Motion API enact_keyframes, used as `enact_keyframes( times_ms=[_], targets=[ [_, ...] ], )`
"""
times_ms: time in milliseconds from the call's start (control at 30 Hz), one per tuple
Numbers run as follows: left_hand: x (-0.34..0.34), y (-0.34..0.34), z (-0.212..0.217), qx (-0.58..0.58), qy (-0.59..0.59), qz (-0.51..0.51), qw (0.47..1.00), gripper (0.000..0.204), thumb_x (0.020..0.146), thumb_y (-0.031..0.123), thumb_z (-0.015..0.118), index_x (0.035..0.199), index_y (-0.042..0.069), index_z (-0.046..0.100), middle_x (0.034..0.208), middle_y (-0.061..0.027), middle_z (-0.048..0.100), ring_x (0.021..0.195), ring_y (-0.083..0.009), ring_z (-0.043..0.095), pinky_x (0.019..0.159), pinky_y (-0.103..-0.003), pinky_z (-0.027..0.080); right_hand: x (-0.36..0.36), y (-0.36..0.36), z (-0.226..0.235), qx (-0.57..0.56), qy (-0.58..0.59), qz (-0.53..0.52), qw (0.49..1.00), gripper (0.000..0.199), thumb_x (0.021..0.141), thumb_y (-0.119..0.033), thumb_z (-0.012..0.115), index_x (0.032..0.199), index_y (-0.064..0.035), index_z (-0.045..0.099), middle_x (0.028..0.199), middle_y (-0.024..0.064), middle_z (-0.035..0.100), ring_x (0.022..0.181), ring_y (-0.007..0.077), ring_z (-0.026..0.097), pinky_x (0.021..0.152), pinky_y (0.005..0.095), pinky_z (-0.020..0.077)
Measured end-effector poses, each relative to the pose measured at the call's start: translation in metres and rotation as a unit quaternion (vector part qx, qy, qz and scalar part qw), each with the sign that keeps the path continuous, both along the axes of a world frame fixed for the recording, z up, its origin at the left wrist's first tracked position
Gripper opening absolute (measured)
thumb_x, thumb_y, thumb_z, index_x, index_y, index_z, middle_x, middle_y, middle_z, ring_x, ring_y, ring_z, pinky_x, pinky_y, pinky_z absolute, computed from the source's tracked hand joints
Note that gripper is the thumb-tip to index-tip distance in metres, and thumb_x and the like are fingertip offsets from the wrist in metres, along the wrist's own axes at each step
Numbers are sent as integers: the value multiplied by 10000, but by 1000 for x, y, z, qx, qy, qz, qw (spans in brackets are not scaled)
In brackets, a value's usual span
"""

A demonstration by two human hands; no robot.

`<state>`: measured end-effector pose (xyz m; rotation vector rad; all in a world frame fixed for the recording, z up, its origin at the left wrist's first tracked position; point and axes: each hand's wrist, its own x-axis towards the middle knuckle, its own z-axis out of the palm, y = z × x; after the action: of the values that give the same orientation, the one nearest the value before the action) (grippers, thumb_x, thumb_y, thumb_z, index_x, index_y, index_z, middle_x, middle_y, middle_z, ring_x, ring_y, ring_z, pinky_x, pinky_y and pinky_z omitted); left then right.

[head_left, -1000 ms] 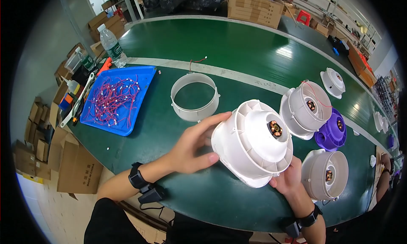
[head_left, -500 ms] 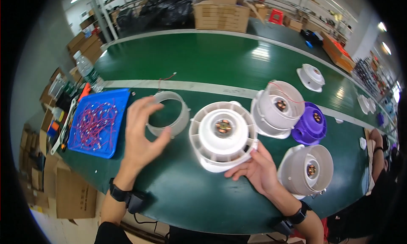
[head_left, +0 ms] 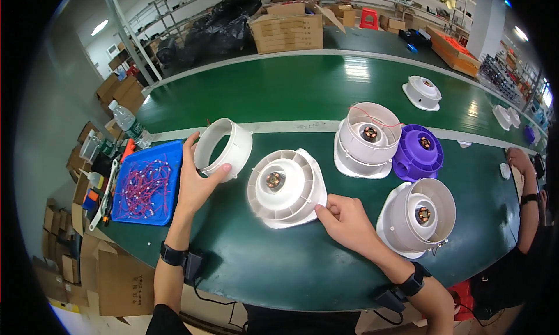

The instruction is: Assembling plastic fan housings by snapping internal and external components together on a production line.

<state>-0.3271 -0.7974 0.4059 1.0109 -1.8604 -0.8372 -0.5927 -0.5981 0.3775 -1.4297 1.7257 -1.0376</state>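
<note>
Half a second ago spread open above the belt, the left hand (head_left: 195,181) now grips the white plastic ring collar (head_left: 222,148), lifting it tilted beside the blue tray of red wires (head_left: 125,210). Fingers of the right hand (head_left: 346,221) press the rim of the round white plastic fan housing (head_left: 285,186), now lying flat on the green belt (head_left: 279,96).

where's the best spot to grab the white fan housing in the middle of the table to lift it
Probably by the wide outer flange of the white fan housing, from the near right edge, where the right hand already touches it. It lies flat on the green table with its open cone facing up, so the rim offers a thin lip to pinch; the motor hub in the centre is best avoided.
</note>
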Motion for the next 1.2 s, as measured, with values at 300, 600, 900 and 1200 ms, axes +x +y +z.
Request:
enact_keyframes(
  times_ms=[300,600,900,1200],
  targets=[
    [-22,53,40,-29,-18,-199,980,1255,611,319,932,1572,64,167,1454,-206,453,1363,-331,471,1146,-447,362,4,-4,12,42,152,10,988,325,869,-257,638,669,-1,631,620,184,645,598,385,659,614,460,536],
    [-26,46,35,-23,-19,-224,974,1241,603,294,931,1571,65,188,1468,-223,450,1378,-335,461,1155,-434,349,4,-4,2,-25,134,-1,991,220,864,-167,651,715,-7,637,585,151,629,534,328,637,567,407,510],
    [-41,56,32,-83,-174,-268,944,1202,627,334,916,1557,5,230,1491,-215,441,1399,-332,445,1170,-410,322,0,-3,-1,-57,132,10,990,194,876,-146,657,744,-3,642,548,127,607,483,293,613,531,379,488],
    [-35,37,26,-58,-150,-279,947,1211,615,322,930,1556,14,232,1507,-208,427,1416,-319,426,1173,-415,320,2,-3,-4,-74,118,5,990,188,868,-127,669,724,-14,624,524,115,585,451,276,585,509,373,463]
  ],
)
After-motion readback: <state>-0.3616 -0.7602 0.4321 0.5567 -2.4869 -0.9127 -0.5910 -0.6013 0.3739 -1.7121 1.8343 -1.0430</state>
